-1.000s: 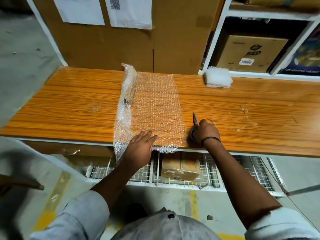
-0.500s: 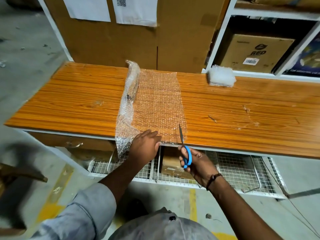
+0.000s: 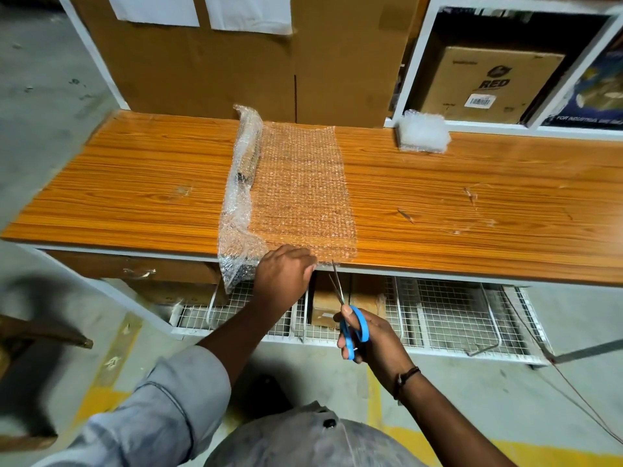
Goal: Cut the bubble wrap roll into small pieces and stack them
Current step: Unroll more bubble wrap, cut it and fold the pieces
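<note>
A bubble wrap roll (image 3: 244, 170) lies across the orange wooden table (image 3: 472, 210), with a flat sheet (image 3: 303, 190) unrolled to its right. My left hand (image 3: 285, 273) presses down on the sheet's near edge at the table's front. My right hand (image 3: 369, 335) grips blue-handled scissors (image 3: 350, 323) below the table edge. Their blades are parted and point up at the sheet's near edge, just right of my left hand. A stack of cut bubble wrap pieces (image 3: 423, 131) sits at the back right of the table.
Large cardboard boxes (image 3: 236, 69) stand behind the table. A white shelf unit (image 3: 414, 62) at the back right holds a printed box (image 3: 485, 84). Under the table a white wire rack (image 3: 438, 318) holds cartons. A wooden piece (image 3: 43, 335) juts in at the left.
My right hand picked the scissors up from the tabletop and brought them below the front edge, blades now parted at the sheet's near edge. My left hand stays pressed on the sheet.
</note>
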The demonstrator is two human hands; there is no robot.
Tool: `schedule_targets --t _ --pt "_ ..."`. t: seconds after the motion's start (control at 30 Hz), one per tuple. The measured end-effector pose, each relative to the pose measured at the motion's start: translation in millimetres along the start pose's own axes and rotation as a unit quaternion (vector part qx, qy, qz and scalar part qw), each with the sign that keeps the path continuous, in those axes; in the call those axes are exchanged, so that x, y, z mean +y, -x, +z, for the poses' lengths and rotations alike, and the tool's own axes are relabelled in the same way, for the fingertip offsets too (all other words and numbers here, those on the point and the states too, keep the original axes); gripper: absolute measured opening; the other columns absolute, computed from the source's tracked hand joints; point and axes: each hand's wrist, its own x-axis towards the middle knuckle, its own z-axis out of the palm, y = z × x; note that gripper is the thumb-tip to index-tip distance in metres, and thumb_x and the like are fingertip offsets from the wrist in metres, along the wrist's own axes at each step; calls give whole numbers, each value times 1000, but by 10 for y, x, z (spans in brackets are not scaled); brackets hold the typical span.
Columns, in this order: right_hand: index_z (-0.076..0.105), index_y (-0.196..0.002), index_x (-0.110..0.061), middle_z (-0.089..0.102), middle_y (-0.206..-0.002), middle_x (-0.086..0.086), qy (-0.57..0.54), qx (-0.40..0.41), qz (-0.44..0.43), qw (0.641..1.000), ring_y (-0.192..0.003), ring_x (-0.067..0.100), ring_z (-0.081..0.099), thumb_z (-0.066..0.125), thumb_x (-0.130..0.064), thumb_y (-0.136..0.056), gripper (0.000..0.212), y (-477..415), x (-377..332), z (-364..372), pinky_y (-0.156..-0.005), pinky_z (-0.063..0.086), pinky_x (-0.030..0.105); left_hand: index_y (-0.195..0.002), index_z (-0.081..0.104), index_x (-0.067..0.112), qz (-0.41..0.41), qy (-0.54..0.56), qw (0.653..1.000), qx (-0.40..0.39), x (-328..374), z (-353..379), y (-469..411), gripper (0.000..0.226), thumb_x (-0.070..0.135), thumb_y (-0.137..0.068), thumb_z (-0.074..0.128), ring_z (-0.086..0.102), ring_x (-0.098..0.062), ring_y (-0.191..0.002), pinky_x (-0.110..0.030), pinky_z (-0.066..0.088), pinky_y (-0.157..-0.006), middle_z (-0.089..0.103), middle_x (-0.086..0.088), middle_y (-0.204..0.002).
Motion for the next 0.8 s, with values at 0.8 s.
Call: schedule_targets --t 0.8 --pt "62 -94 -6 61 -82 16 45 27 -26 998 -48 10 57 70 -36 -96 30 -361 -267 438 -41 38 14 -97 82 21 6 -51 997 55 -139 25 33 11 23 -86 80 68 -26 -106 -39 50 -86 78 4 -107"
